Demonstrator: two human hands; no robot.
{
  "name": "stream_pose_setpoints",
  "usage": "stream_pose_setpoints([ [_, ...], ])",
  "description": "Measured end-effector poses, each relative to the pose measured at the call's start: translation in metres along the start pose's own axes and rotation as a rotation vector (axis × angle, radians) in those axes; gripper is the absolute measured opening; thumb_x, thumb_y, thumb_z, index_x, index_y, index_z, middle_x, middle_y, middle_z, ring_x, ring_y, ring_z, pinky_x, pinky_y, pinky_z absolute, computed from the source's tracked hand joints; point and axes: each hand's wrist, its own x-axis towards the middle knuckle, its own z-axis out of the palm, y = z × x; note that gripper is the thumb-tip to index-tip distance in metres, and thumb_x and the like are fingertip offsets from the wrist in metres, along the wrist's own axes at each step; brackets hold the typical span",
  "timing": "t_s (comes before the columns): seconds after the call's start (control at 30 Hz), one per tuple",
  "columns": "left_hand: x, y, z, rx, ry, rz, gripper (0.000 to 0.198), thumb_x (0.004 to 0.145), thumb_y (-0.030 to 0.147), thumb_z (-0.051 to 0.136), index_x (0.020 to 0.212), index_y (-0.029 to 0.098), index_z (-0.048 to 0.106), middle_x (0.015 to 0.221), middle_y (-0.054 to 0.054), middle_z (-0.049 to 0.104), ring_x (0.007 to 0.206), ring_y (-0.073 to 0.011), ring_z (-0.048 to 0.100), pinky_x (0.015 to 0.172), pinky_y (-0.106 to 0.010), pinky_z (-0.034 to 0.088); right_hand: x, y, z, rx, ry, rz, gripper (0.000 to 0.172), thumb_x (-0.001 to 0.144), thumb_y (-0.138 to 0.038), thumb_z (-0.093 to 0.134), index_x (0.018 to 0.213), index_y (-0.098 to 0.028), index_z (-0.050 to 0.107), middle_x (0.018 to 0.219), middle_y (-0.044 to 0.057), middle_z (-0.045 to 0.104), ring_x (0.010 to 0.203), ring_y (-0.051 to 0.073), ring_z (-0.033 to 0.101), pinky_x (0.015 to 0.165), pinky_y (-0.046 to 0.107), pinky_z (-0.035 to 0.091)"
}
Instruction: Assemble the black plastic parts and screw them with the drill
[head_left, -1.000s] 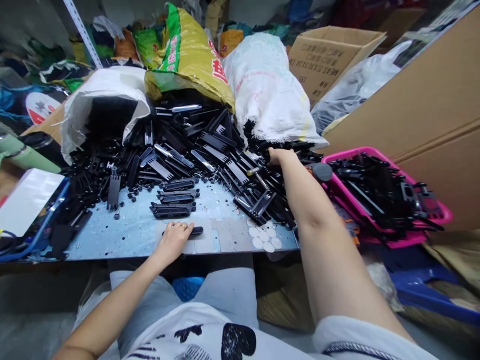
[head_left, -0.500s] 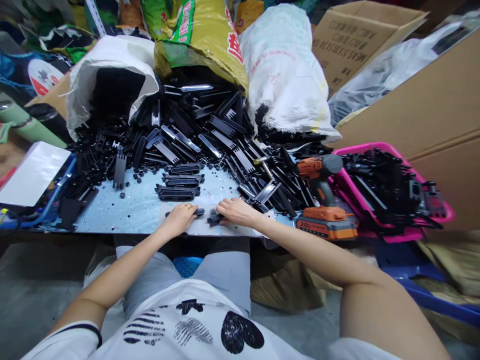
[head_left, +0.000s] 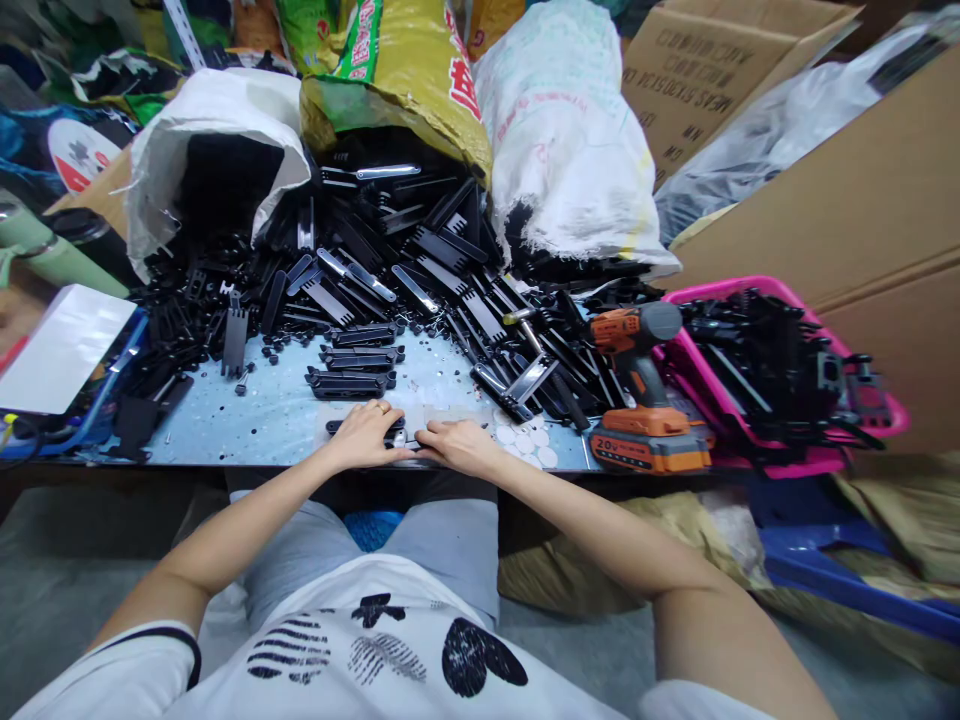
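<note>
At the front edge of the blue work table [head_left: 210, 425], my left hand [head_left: 367, 437] is closed over a long black plastic-looking part [head_left: 334, 426] whose ends show on both sides of the fingers. My right hand [head_left: 459, 446] is right beside it, fingertips pressed together near my left thumb. Whatever those fingers pinch is hidden or too small to name. A small stack of similar black assembled parts [head_left: 351, 383] lies in rows just beyond my hands. Past it, a heap of black comb-ended pieces [head_left: 326, 298] spreads out.
An orange cordless drill [head_left: 645, 435] stands at right, before a pink basket [head_left: 780, 290] of black parts. White discs [head_left: 527, 440] lie near my right wrist. Open sacks, one white [head_left: 225, 100] and one yellow [head_left: 420, 90], back the heap. A blue tray [head_left: 112, 400] sits left.
My right hand has moved left and closed in against my left hand. The dark piece it held is no longer visible apart, and white discs show beside the right wrist.
</note>
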Motion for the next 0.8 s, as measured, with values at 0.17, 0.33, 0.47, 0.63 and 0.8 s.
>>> stream_pose_setpoints([
  [0.17,-0.009,-0.001,0.005,-0.06,0.085,0.051,0.058,0.071,0.062,0.06,0.106,0.017,0.05,0.099,-0.011,0.058,0.09,-0.0271,0.057,0.08,-0.039,0.044,-0.005,-0.018,-0.012,-0.096,0.045,0.083,0.037,0.097,-0.048,0.029,0.103,-0.022,0.054,0.094,0.006,0.06,0.078,0.017,0.058,0.059,0.026,0.03],
  [0.33,-0.015,-0.006,0.006,-0.081,0.142,0.092,0.053,0.074,0.055,0.061,0.109,0.017,0.048,0.105,-0.013,0.058,0.097,-0.0277,0.057,0.082,-0.039,0.046,-0.004,-0.029,-0.023,-0.12,0.053,0.116,0.036,0.097,-0.045,0.028,0.103,-0.021,0.054,0.095,0.008,0.06,0.08,0.018,0.057,0.062,0.028,0.033],
  [0.47,-0.018,-0.009,0.006,-0.095,0.196,0.12,0.047,0.078,0.05,0.059,0.109,0.016,0.049,0.102,-0.012,0.059,0.096,-0.0269,0.058,0.081,-0.038,0.047,-0.002,-0.031,-0.028,-0.129,0.068,0.11,0.036,0.098,-0.044,0.027,0.102,-0.02,0.054,0.094,0.009,0.06,0.08,0.019,0.057,0.062,0.029,0.032],
  [0.63,-0.019,-0.012,0.01,-0.12,0.202,0.15,0.039,0.08,0.049,0.057,0.102,0.017,0.053,0.092,-0.009,0.06,0.089,-0.0231,0.06,0.076,-0.033,0.048,0.0,-0.028,-0.034,-0.125,0.048,0.072,0.036,0.097,-0.043,0.029,0.101,-0.019,0.055,0.093,0.009,0.06,0.081,0.019,0.056,0.062,0.028,0.032],
  [0.8,-0.014,-0.004,0.01,-0.129,0.165,0.143,0.046,0.078,0.055,0.058,0.102,0.017,0.055,0.091,-0.008,0.061,0.087,-0.0227,0.06,0.076,-0.034,0.048,0.004,-0.012,-0.022,-0.12,0.092,-0.004,0.041,0.097,-0.047,0.028,0.096,-0.019,0.057,0.089,0.008,0.06,0.078,0.018,0.055,0.063,0.027,0.031],
])
